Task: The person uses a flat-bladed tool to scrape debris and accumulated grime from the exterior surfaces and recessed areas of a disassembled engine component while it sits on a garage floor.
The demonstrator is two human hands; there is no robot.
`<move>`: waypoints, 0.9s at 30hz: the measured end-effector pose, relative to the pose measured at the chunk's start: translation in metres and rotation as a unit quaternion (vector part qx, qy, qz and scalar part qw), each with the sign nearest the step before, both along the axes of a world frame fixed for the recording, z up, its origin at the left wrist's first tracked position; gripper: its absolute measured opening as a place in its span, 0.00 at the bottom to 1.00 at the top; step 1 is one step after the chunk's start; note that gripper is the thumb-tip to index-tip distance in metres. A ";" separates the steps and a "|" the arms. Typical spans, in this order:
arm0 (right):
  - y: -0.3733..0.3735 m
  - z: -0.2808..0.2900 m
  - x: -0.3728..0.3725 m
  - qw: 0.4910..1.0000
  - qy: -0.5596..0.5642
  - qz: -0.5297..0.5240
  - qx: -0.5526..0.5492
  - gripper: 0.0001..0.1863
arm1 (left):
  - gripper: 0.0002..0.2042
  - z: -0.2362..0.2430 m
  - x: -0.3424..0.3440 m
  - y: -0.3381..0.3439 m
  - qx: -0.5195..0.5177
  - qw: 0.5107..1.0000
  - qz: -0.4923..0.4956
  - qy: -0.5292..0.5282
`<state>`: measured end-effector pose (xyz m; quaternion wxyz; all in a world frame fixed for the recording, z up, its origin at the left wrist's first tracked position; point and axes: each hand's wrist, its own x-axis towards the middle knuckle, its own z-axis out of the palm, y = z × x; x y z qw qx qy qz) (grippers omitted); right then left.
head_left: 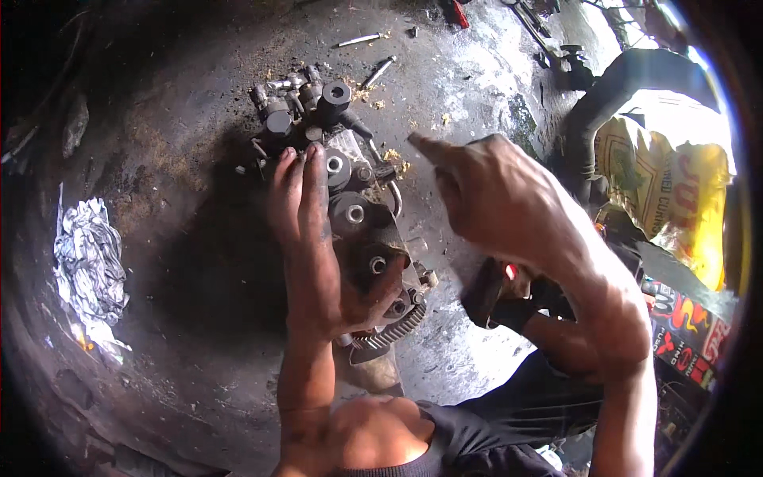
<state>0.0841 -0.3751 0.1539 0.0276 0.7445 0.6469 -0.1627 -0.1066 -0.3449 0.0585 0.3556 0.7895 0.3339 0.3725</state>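
— Low in the middle of the frame, what's nearest?

— A bare knee [381, 433] and dark shorts [509, 433], with both forearms rising from the lower edge. Just above them the left hand [322, 246] lies flat along a greasy fuel injection pump [350, 199] at the centre: fingers stretched over the top, thumb hooked round the near end by the toothed gear [393, 330]. It's pressed around the pump body, more a steadying hold than a tight fist.

— And the right hand?

— Right hand [485, 195] is raised right of centre, clear of the pump, knuckles to the camera. The fingers curl together with one tip pointing up-left. I can't tell whether anything small is pinched inside.

— So which step would you say this is?

— My guess: the pump is being steadied on the oily floor [199, 262] while the right hand readies to work a fitting on top. The next move would call for bringing that hand down onto the delivery valves [334, 95] without letting the body roll.

— Further off?

— Loose bolts [369, 56] lie at the upper centre, a crumpled rag [89, 270] at far left, a yellow sack [675, 191] at the right.
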 end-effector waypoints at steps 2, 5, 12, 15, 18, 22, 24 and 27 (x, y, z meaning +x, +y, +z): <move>0.016 0.020 -0.019 0.996 0.070 -0.027 -0.056 0.18 | 0.52 0.005 -0.008 0.004 -0.010 1.000 0.009 0.001; 0.025 0.023 -0.016 0.969 0.134 -0.057 -0.198 0.17 | 0.52 0.003 -0.002 0.003 -0.014 1.000 0.002 -0.015; 0.026 0.027 -0.013 0.980 0.121 -0.001 -0.157 0.16 | 0.52 0.003 -0.004 0.003 -0.014 1.000 -0.002 -0.020; 0.033 0.021 -0.012 0.984 0.091 -0.027 -0.152 0.16 | 0.52 0.002 -0.004 0.003 -0.002 1.000 -0.002 -0.018; 0.029 0.025 -0.015 0.968 0.108 -0.046 -0.223 0.17 | 0.52 0.003 -0.002 0.003 0.000 1.000 -0.005 -0.019; 0.035 0.010 -0.002 0.978 0.038 -0.039 -0.199 0.17 | 0.51 0.000 -0.003 0.001 0.012 1.000 0.000 -0.011; 0.032 0.024 -0.016 0.980 0.135 -0.008 -0.147 0.17 | 0.51 0.003 -0.005 0.002 -0.004 1.000 0.003 -0.010; 0.000 -0.012 0.016 0.984 0.098 -0.035 -0.143 0.18 | 0.51 -0.005 -0.001 -0.004 -0.022 1.000 0.001 -0.021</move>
